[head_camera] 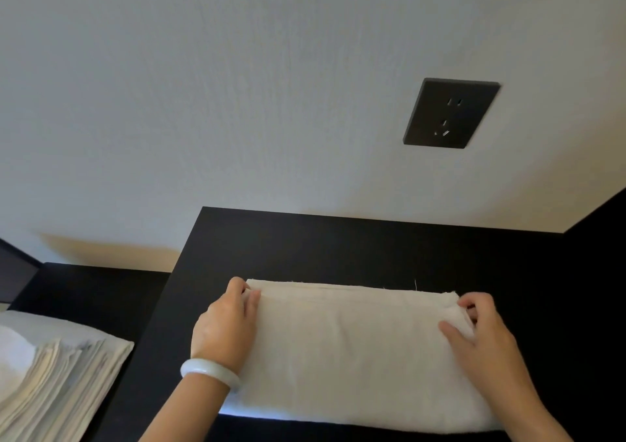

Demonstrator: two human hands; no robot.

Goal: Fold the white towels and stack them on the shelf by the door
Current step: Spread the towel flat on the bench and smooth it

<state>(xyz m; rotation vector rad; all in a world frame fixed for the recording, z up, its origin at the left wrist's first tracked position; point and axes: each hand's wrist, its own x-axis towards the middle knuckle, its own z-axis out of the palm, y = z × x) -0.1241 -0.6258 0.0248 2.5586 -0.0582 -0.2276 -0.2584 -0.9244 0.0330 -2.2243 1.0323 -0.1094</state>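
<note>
The left hand, a pale bangle on its wrist, pinches the far left corner of a folded white towel lying flat on the black desk. The right hand grips the towel's right end, thumb on top, its fingers partly hidden behind the fold. At lower left, a stack of folded towels is cut off by the frame.

I see soft, even light, a warm patch on the wall at eight o'clock; edges bend.

White textured wall, black power socket, pale bangle
</note>
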